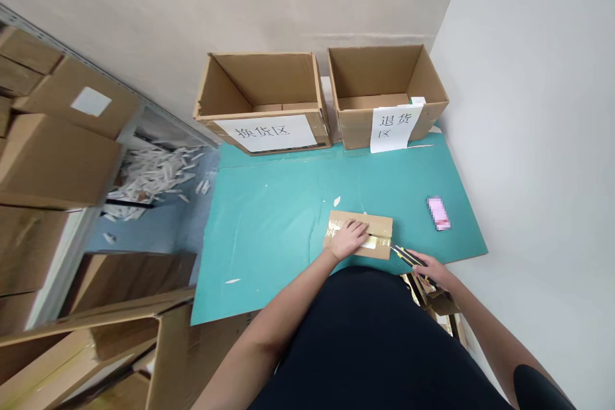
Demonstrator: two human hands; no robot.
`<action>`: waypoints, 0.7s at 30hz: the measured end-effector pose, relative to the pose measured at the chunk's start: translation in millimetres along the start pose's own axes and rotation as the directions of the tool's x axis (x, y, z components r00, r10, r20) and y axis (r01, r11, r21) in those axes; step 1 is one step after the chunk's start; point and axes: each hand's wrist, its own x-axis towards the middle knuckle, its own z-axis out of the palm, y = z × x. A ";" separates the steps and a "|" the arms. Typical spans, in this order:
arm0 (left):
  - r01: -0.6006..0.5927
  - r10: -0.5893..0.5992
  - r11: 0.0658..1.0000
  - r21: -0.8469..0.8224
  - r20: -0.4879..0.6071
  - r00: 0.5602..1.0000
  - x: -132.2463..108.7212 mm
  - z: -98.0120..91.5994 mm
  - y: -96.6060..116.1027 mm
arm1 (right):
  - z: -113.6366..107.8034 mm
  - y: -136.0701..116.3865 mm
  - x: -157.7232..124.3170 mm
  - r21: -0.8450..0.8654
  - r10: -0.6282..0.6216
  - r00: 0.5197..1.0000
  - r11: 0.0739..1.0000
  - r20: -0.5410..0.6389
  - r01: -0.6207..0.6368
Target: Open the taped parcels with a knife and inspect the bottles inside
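I'm watching the left hand [349, 238] lying flat on a cardboard parcel [379, 224], its fingers [358, 227] resting together and pressing down without gripping. The right hand [432, 271] is curled closed around a yellow-and-black knife [408, 257], and the knife's tip is reaching the parcel's right edge. The two hands are staying apart, with the parcel and knife between them.

Clear tape [337, 228] is running across the parcel, which is lying near the bottom edge of a teal board [269, 250]. A small pink item [439, 213], pixelated too heavily for me to identify, is lying on the board to the right, well apart from the parcel.

Beyond them, two open cartons are standing side by side against the board's far edge. The left carton [262, 83] is carrying a sign [265, 133] reading 换货区, and the right carton [384, 77] is carrying one [396, 128] reading 退货区. Further left, white scraps [154, 176] are lying in a heap on the floor beside a shelf [129, 122] loaded with cardboard boxes.
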 end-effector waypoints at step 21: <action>0.068 -0.072 0.982 -0.177 -0.013 0.997 -9.8 -6.4 14.1 | -21.1 -22.5 -9.7 0.136 -0.090 0.931 0.980 -0.355 0.146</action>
